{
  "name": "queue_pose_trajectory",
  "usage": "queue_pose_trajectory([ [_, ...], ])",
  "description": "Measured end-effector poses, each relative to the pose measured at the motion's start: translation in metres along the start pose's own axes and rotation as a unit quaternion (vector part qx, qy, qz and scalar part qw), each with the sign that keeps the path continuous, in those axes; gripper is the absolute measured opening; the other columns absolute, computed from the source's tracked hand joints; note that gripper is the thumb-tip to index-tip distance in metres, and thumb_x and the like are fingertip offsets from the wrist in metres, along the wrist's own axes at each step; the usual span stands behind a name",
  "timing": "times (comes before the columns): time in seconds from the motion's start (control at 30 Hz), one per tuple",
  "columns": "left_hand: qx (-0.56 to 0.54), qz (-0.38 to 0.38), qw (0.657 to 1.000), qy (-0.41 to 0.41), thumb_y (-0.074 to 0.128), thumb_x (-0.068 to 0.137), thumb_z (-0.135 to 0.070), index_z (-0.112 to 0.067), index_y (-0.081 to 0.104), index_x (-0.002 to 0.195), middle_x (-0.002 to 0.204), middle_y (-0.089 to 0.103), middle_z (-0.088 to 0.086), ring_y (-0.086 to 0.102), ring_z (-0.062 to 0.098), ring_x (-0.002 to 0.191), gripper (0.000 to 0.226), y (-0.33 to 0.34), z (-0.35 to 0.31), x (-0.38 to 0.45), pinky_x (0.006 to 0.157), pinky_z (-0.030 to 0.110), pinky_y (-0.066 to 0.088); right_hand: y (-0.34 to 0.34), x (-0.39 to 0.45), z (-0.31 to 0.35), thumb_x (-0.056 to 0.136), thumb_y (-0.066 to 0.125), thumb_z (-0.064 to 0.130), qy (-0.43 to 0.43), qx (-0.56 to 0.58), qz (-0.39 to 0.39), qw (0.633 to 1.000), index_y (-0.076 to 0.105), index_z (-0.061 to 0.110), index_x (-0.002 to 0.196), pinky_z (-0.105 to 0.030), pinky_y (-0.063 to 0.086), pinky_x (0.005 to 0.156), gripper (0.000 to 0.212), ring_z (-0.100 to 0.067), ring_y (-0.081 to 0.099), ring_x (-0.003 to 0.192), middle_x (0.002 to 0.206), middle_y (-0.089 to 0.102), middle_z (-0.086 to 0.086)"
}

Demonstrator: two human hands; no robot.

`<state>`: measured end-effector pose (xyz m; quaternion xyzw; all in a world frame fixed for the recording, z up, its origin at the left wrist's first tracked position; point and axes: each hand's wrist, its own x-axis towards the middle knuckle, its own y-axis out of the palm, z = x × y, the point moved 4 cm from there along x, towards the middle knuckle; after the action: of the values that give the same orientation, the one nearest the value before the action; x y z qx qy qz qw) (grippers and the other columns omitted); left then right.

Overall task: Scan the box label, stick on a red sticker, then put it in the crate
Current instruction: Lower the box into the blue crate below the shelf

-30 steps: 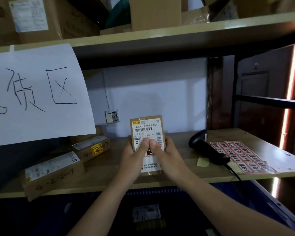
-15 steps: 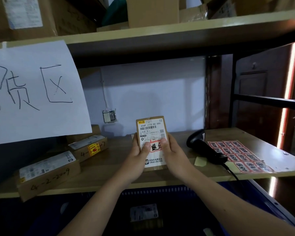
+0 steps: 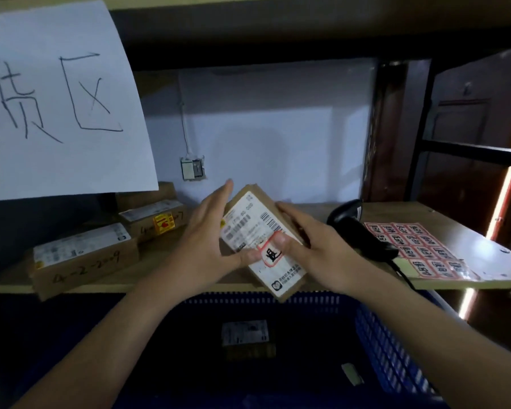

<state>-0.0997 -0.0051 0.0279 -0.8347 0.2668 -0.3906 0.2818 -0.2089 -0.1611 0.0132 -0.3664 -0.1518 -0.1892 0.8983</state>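
A small cardboard box (image 3: 248, 228) with a white shipping label hangs tilted above the shelf's front edge. A red-bordered sticker (image 3: 270, 255) lies on its label. My right hand (image 3: 313, 246) grips the box from the right, thumb on the sticker. My left hand (image 3: 207, 240) is at its left side, fingers stretched out, thumb touching the label beside the sticker. The blue crate (image 3: 390, 349) stands below the shelf, with one labelled box (image 3: 245, 335) lying inside. A black scanner (image 3: 357, 231) and a sheet of red stickers (image 3: 413, 249) lie on the shelf to the right.
Two labelled cardboard boxes (image 3: 83, 261) (image 3: 154, 219) sit on the wooden shelf (image 3: 455, 231) at the left. A handwritten paper sign (image 3: 59, 98) hangs above them. A wall socket (image 3: 193, 169) is behind. A dark metal rack (image 3: 472, 149) stands at the right.
The box has tilted from upright to slanting and come lower, toward the shelf's front edge. My left hand's fingers have spread away from it. The view has tipped down onto the crate.
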Motion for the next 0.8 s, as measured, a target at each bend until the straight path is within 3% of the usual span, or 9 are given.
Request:
queue_pose_trajectory([
  [0.1,-0.022,0.05,0.998,0.016,0.086,0.059,-0.046,-0.049,0.031,0.133,0.129,0.049,-0.018,0.051,-0.005,0.111,0.093,-0.014,-0.006,-0.014,0.093,0.026,0.046,0.003,-0.01,0.015,0.092,0.047,0.056,-0.04,-0.111,0.079,0.99,0.025,0.036,0.152,-0.025,0.052,0.088,0.067,-0.005,0.065,0.102,0.122,0.064,0.01],
  [0.17,0.016,0.101,0.995,0.003,0.084,0.062,-0.043,-0.048,0.047,0.108,0.122,0.053,-0.024,0.054,-0.007,0.104,0.06,-0.016,0.0,-0.02,0.088,0.027,0.05,0.009,-0.015,0.015,0.092,0.048,0.058,-0.067,-0.177,0.118,0.975,0.028,0.038,0.151,-0.027,0.051,0.087,0.065,-0.004,0.062,0.101,0.124,0.061,0.011],
  [0.27,0.068,0.214,0.974,-0.038,0.08,0.068,-0.041,-0.039,0.049,0.087,0.128,0.05,-0.024,0.051,-0.004,0.111,0.036,-0.002,0.018,-0.029,0.094,0.034,0.048,0.029,-0.026,0.004,0.092,0.05,0.057,-0.065,-0.225,0.184,0.955,0.031,0.039,0.149,-0.031,0.047,0.089,0.063,-0.007,0.055,0.102,0.127,0.057,0.006],
  [0.4,0.123,0.25,0.96,-0.03,0.079,0.07,-0.044,-0.03,0.047,0.076,0.115,0.052,-0.018,0.051,0.002,0.097,0.036,0.014,0.027,-0.037,0.085,0.031,0.047,0.051,-0.031,-0.007,0.093,0.049,0.056,-0.142,-0.328,0.177,0.917,0.029,0.037,0.149,-0.028,0.035,0.078,0.063,-0.015,0.052,0.109,0.126,0.057,0.003],
  [0.5,0.153,0.248,0.957,0.009,0.078,0.069,-0.045,-0.027,0.046,0.075,0.097,0.05,-0.014,0.05,0.005,0.083,0.037,0.02,0.021,-0.047,0.07,0.026,0.045,0.055,-0.032,-0.01,0.09,0.057,0.05,-0.144,-0.329,0.197,0.912,0.028,0.038,0.149,-0.027,0.035,0.076,0.068,-0.015,0.052,0.11,0.131,0.055,0.004],
  [0.63,0.233,0.323,0.916,0.048,0.071,0.075,-0.046,-0.025,0.049,0.084,0.094,0.048,-0.011,0.047,0.006,0.08,0.032,0.05,0.03,-0.068,0.062,0.022,0.039,0.075,-0.043,-0.023,0.088,0.063,0.038,-0.105,-0.318,0.286,0.898,0.034,0.036,0.145,-0.03,0.044,0.082,0.064,-0.017,0.055,0.106,0.125,0.056,0.001],
  [0.8,0.218,0.449,0.866,-0.034,0.076,0.075,-0.036,-0.02,0.055,0.088,0.093,0.063,0.001,0.058,0.017,0.081,0.029,0.089,0.068,-0.06,0.054,0.024,0.04,0.112,-0.031,-0.061,0.088,0.068,0.037,0.016,-0.279,0.394,0.876,0.034,0.029,0.148,-0.028,0.044,0.085,0.069,-0.019,0.055,0.114,0.138,0.055,-0.002],
])
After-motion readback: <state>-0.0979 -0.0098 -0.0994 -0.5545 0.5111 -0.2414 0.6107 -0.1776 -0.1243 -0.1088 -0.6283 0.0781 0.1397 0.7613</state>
